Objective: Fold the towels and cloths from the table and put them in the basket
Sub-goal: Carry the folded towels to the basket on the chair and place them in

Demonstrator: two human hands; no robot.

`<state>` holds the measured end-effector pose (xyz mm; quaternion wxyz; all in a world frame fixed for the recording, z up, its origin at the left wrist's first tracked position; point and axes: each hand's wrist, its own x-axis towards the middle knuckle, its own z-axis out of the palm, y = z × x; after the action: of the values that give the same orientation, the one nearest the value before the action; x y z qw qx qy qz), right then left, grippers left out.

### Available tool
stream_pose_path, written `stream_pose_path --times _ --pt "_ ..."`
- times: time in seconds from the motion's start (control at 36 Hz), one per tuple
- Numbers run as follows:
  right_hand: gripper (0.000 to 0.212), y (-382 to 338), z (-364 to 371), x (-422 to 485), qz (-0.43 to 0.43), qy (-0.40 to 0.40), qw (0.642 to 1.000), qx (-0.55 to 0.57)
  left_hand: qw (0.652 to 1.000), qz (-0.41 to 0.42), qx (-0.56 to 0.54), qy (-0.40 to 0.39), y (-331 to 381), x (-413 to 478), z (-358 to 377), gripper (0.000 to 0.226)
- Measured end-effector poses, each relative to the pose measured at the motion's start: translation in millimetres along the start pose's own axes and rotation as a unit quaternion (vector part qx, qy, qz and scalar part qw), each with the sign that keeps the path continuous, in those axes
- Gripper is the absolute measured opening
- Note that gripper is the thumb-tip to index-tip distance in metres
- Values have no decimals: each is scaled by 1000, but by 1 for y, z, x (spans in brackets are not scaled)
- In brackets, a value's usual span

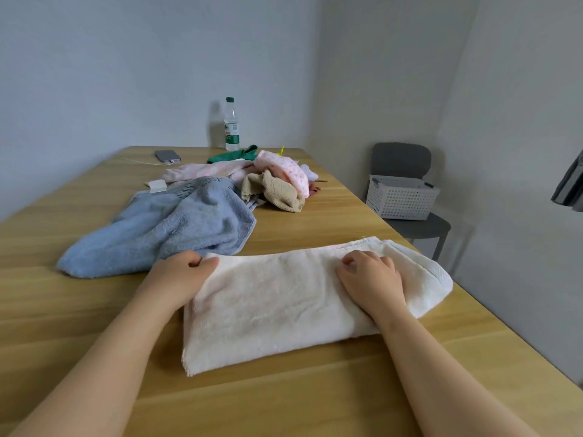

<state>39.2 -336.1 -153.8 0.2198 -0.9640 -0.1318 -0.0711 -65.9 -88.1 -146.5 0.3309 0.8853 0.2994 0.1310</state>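
in the lower middle of the frame a folded white towel lay on the wooden table; the left hand pinched its far left corner, thumb on top; the right hand lay palm down on its right part, fingers bent, and whether it grasped cloth could not be told; behind, centre left, lay a crumpled blue towel; farther, a beige cloth and pink cloths; at the right, off the table, the white basket sat on a grey chair; a bottle stood at the table's far edge.
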Motion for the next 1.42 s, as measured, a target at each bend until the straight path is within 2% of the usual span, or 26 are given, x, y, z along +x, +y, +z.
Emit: stream_pose_path --times 0.06,0.19,0.25,0.39,0.56,0.69,0.75,0.83,0.89,0.97,1.06,1.11,1.22,1.33,1.42 --pt "33 0 0 -1 -1 -1 1000 -1 1000 11 -6 27 2 -4 0 34" --pt "35 -1 1 -4 -11 -12 999 -28 995 33 -83 51 4 -9 8 13" --pt "35 -1 1 -7 -18 -17 999 -42 990 34 -127 57 1 -7 10 17" --pt "34 1 -3 -16 -19 -15 998 -51 970 -11 -231 69 0 -5 13 14" --pt "33 2 -7 -32 -8 -11 999 -53 983 -2 -180 -22 3 -9 2 16" --pt "33 4 -12 -43 -7 -10 999 -51 991 35 -117 48 1 -16 8 31" --pt "32 4 -13 -48 -8 -12 999 -51 984 13 -176 32 -2 -12 5 30" --pt "32 4 -14 -53 -10 -8 999 -52 952 -25 -304 -6 -4 -11 2 18" --pt "32 3 -15 -57 -9 -4 999 -52 942 -25 -335 2 -4 -11 4 14" --pt "32 1 -16 -61 -4 -6 999 -53 931 -4 -365 16 -2 -12 9 24" --pt "31 -1 -17 -67 6 -7 999 -36 934 67 -351 28 5 -19 15 31" --pt "32 -6 -18 -71 8 -12 1000 -6 921 136 -364 26 14 -28 17 36" --pt "38 -22 -23 -79 -30 -21 991 125 893 292 -343 -6 40 -47 14 41" --pt "56 -42 -39 -77 -84 -39 981 169 860 438 -252 -66 69 -64 6 33" --pt "67 -55 -57 -69 -78 -75 966 237 845 478 -218 -103 95 -72 -6 37"
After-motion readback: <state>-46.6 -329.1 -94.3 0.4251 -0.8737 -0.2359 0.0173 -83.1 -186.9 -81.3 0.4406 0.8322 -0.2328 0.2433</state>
